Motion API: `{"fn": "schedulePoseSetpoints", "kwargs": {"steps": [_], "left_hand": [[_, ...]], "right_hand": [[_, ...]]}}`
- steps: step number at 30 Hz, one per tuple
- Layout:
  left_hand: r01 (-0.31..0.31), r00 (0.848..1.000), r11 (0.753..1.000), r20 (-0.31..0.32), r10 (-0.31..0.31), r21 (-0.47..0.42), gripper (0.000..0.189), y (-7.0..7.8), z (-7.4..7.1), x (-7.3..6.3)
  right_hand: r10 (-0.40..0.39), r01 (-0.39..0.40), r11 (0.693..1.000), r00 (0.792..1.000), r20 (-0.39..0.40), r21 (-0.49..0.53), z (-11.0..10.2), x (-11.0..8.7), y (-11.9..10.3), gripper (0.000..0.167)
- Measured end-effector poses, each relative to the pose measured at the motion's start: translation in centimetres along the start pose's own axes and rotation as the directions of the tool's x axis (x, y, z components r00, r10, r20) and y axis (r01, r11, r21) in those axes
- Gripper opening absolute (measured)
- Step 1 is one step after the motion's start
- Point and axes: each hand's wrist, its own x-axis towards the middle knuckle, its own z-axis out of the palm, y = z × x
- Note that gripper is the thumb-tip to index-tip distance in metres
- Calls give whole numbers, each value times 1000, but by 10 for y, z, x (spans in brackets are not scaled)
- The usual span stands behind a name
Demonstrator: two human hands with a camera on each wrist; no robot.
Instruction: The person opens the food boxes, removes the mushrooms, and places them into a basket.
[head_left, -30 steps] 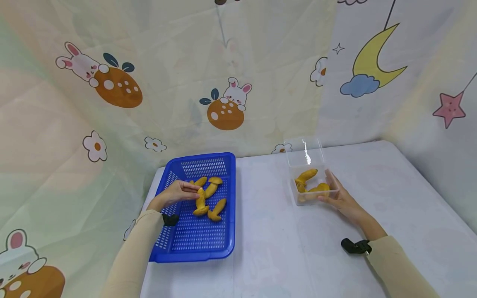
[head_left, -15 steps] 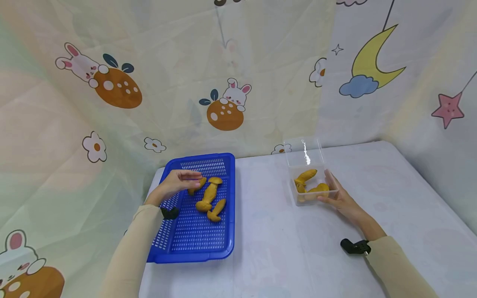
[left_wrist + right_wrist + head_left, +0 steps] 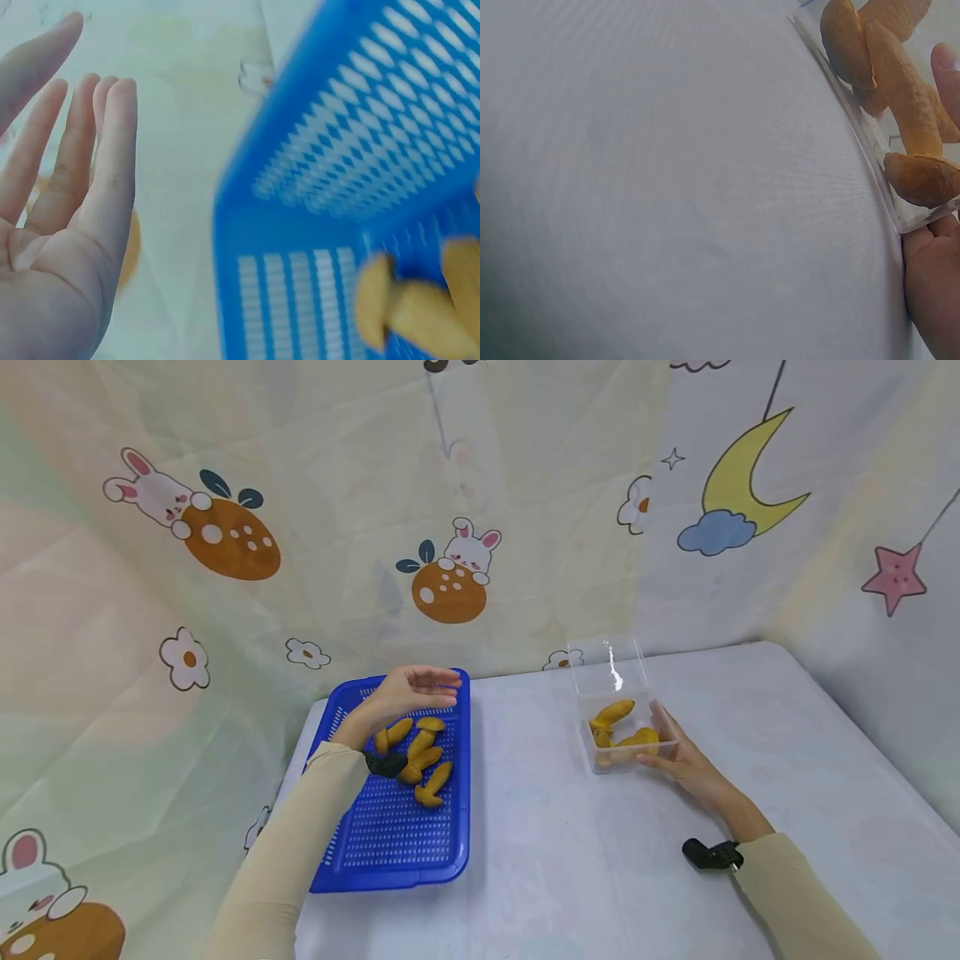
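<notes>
My left hand (image 3: 408,693) hovers over the far end of a blue plastic basket (image 3: 462,827), fingers stretched out and nothing held. In the left wrist view its palm (image 3: 56,277) shows bare beside the basket wall. Several yellow-brown mushrooms (image 3: 433,787) lie inside the basket, two of them overlapping. At the right, my right hand (image 3: 690,768) grips the near right corner of a clear plastic box (image 3: 600,766), thumb and fingers on different sides. More mushrooms (image 3: 613,714) lie in that box. The right wrist view shows them close, with the hand (image 3: 934,281) under the box corner.
The box's clear lid (image 3: 609,675) stands up at its back. A white cloth covers the table (image 3: 532,827) beneath both containers. Behind rises a patterned fabric backdrop (image 3: 330,568) with rabbits and flowers. Black wrist cameras (image 3: 711,855) sit on the sleeves.
My left hand let go of a mushroom, which now lies among the others in the basket, then moved up and right. The right hand and box stayed put.
</notes>
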Motion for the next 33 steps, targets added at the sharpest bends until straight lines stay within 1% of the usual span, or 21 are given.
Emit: {"fn": "schedulePoseSetpoints", "kwargs": {"steps": [3,8,13,15,19,23,25,28,33], "left_hand": [[-34,999,999,28,34,-3,42,10,17,15],[-90,993,996,74,92,-30,40,23,50,44],[-133,982,991,132,134,-16,42,29,86,72],[-148,977,989,153,146,6,42,30,99,81],[-166,966,986,205,159,17,39,28,124,96],[-165,950,986,269,159,-1,39,23,142,107],[-161,941,987,300,156,-9,40,18,148,111],[-152,933,988,329,147,-8,41,11,157,117],[-134,930,991,342,136,-30,42,0,165,123]], "right_hand": [[3,-3,1000,1000,-3,0,0,0,0,102],[6,-6,1000,1000,-9,1,-2,0,1,103],[-4,4,1000,1000,-20,-9,-2,1,4,103],[-11,11,1000,1000,-20,2,-2,1,5,103],[-19,19,1000,1000,-14,25,-2,2,6,103],[-20,20,999,1000,-12,32,-1,3,5,103],[-15,16,999,1000,-15,33,0,3,5,103],[-6,6,999,1000,-20,34,0,3,5,102],[-5,6,999,1000,-23,46,0,1,4,102]]}}
